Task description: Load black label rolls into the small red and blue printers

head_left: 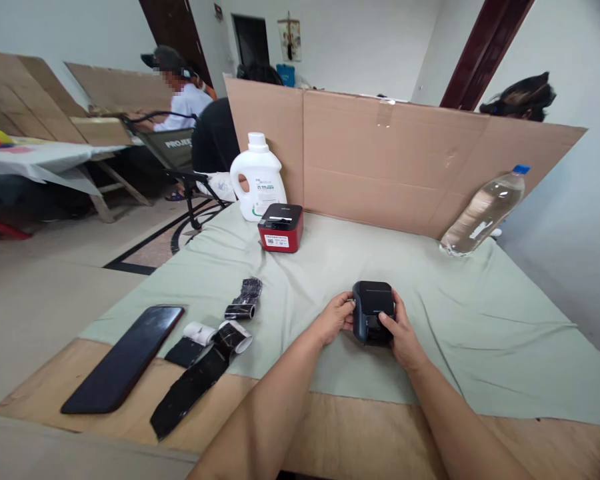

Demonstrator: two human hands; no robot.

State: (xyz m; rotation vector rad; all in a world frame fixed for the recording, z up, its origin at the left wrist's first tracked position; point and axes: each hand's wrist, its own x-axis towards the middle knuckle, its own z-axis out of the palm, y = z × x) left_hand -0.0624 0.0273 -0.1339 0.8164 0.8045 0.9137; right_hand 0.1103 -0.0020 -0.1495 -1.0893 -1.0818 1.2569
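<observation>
Between my two hands is a small black portable label printer (374, 301), resting on or just above the green cloth (325, 253). My left hand (337, 316) grips its left side with bent fingers. Around its right side wraps my right hand (401, 332), the thumb lying on the front part of the top. To the left, several rolls of black-and-white film or paper lie loose, among them a small black roll (241, 308) and a white roll (236, 337) with a long black strip (193, 390) unrolled toward me.
A phone-like black slab (125, 360) lies at the left front. Farther back stand a red-and-black box-shaped printer (282, 230), a white detergent jug (259, 180) and a tilted water bottle (485, 210). A cardboard screen (370, 160) borders the table's far side. People sit beyond.
</observation>
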